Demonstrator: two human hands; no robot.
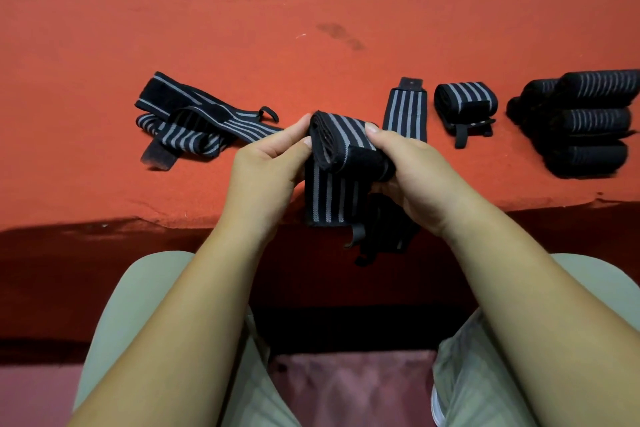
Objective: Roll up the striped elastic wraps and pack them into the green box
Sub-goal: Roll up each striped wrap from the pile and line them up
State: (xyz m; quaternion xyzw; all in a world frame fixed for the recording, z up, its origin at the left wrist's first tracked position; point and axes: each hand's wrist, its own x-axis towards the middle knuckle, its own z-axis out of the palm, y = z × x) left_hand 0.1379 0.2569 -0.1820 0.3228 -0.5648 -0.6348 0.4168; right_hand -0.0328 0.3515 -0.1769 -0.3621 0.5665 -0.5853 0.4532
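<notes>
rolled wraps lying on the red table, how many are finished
5 at least: one black grey-striped elastic roll lying alone mid-right, four stacked rolls at the far right edge; more may be hidden.

dim, warm light | your red felt table point(207, 28) front edge in shadow | black striped rolled wraps point(588, 121) lose detail | borders bent
</notes>
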